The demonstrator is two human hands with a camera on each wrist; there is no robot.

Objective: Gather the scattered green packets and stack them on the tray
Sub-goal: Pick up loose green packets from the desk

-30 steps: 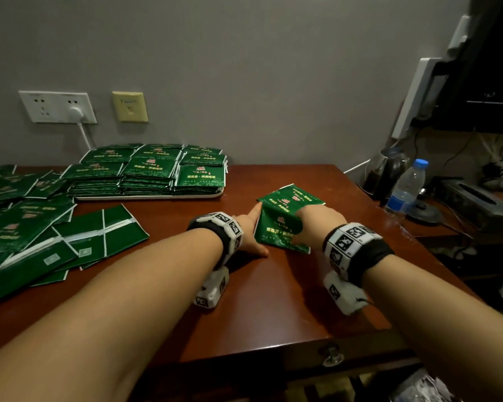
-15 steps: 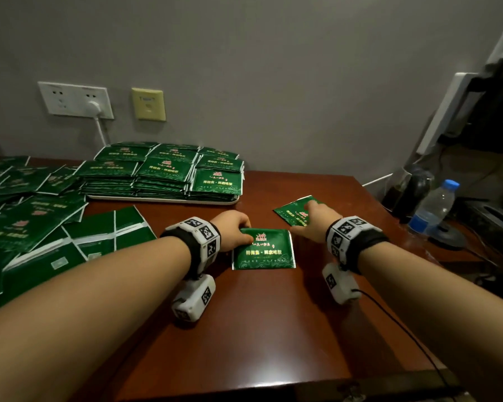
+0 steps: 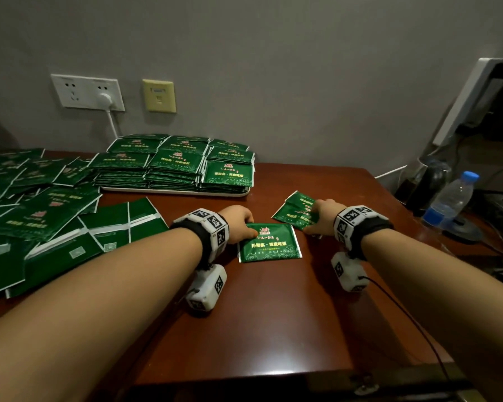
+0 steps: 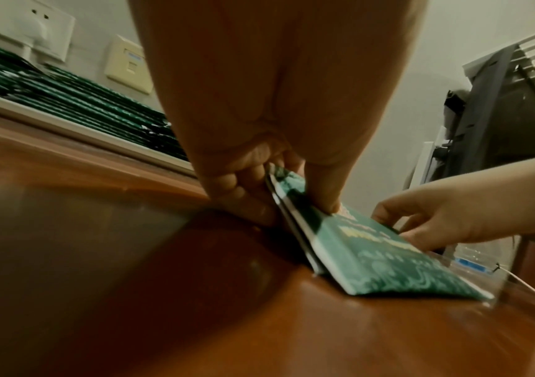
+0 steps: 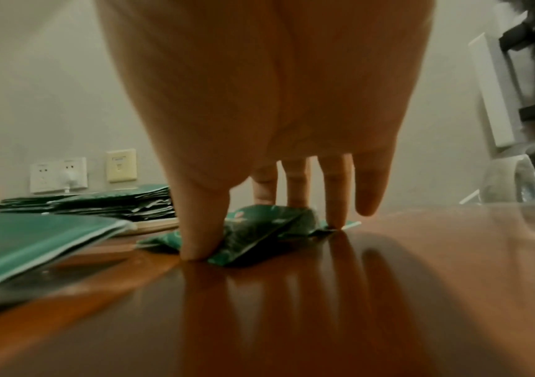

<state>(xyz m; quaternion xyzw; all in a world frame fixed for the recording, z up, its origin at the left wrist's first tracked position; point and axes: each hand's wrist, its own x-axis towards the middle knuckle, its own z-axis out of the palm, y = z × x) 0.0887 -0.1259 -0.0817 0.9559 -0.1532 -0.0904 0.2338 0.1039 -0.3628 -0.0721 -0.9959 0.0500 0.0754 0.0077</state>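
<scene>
Tray (image 3: 238, 193) at desk (image 3: 273, 314) back already holds several stacks, but many loose packets (image 3: 41, 216) remain at left; left hand (image 3: 238, 221) grip pinches small stack (image 3: 269, 242) w/ thumb on top, right hand (image 3: 323, 213) grip spread, pressing crumpled packets (image 3: 296, 210) mid-desk.

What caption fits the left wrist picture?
Left hand pinches the near green packets by one edge on the wooden table.
</scene>
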